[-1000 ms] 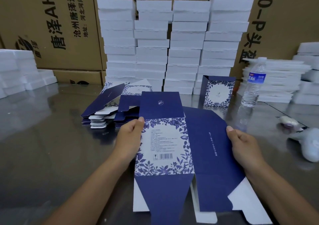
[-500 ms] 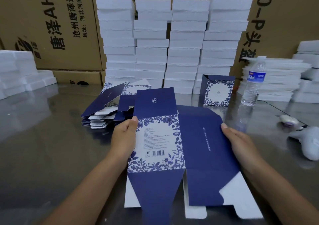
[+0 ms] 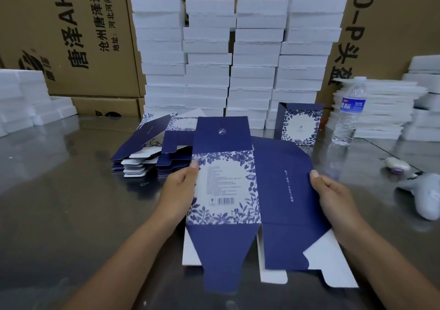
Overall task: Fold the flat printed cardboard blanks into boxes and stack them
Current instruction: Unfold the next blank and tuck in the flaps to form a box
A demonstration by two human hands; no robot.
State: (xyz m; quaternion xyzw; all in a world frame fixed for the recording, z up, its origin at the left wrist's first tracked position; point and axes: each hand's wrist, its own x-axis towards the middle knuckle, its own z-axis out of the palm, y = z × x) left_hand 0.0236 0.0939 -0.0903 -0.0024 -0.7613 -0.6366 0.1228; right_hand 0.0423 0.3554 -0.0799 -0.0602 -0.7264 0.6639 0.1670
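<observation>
A flat navy and white floral cardboard blank (image 3: 240, 190) is held above the table in front of me. My left hand (image 3: 179, 188) grips its left edge, thumb on the floral panel. My right hand (image 3: 333, 195) grips its right edge, thumb on the plain navy panel. A pile of flat blanks (image 3: 152, 150) lies just behind my left hand. One folded box (image 3: 298, 124) stands upright behind the blank, to the right.
Tall stacks of white foam slabs (image 3: 233, 60) and brown cartons (image 3: 78, 36) line the back of the shiny table (image 3: 59, 202). A water bottle (image 3: 348, 112) stands at right, with a white handheld tool (image 3: 426, 195) and a small white object (image 3: 396, 164). More foam (image 3: 21, 98) sits left.
Held at both edges, the blank shifted left and away from me, then settled back slightly. Both hands keep their hold.
</observation>
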